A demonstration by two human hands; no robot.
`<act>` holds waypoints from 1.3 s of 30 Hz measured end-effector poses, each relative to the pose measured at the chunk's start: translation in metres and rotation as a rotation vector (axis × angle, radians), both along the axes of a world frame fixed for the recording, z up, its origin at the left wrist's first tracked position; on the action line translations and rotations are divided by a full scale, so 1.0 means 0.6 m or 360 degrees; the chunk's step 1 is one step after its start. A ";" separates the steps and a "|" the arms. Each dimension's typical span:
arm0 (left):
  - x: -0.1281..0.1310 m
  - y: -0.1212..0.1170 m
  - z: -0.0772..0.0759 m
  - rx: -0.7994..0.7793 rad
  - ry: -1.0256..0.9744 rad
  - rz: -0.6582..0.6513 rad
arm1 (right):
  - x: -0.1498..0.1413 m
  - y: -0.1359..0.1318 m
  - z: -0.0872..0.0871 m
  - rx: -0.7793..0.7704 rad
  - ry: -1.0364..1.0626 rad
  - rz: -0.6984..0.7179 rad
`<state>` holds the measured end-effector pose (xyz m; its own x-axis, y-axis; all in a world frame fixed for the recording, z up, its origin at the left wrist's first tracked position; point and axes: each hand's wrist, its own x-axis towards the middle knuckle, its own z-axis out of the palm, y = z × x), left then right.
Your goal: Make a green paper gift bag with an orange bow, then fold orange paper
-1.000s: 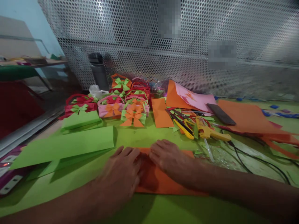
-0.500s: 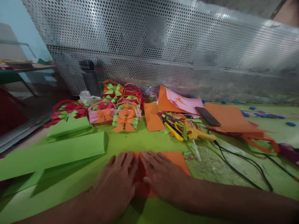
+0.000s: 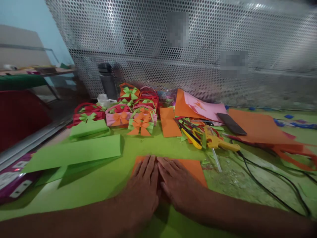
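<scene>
An orange sheet of paper (image 3: 196, 168) lies on the green tabletop in front of me, mostly covered by my hands. My left hand (image 3: 145, 185) rests flat on its left part with the fingers stretched out. My right hand (image 3: 175, 181) lies flat beside it, fingers extended and pointing away from me. The two hands nearly meet at the fingertips. Whether the paper has a fold beneath them is hidden.
Folded green paper (image 3: 79, 152) lies to the left. Small paper bags with bows (image 3: 141, 124) stand behind. At right are cutting tools (image 3: 190, 135), a yellow glue gun (image 3: 218, 142) with its cord, and a phone (image 3: 231, 124). A dark bottle (image 3: 107, 81) stands by the perforated metal panel (image 3: 148, 43).
My left hand has moved closer to my right, narrowing the gap between them on the orange paper. The view has turned left, so a purple package now shows at the left edge.
</scene>
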<state>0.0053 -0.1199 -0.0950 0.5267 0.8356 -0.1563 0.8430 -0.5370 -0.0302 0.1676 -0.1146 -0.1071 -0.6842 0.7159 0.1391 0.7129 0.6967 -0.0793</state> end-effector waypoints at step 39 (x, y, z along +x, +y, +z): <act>-0.076 0.062 -0.020 0.0385 -0.0266 -0.0152 | -0.035 0.078 0.018 -0.0062 0.0005 0.0201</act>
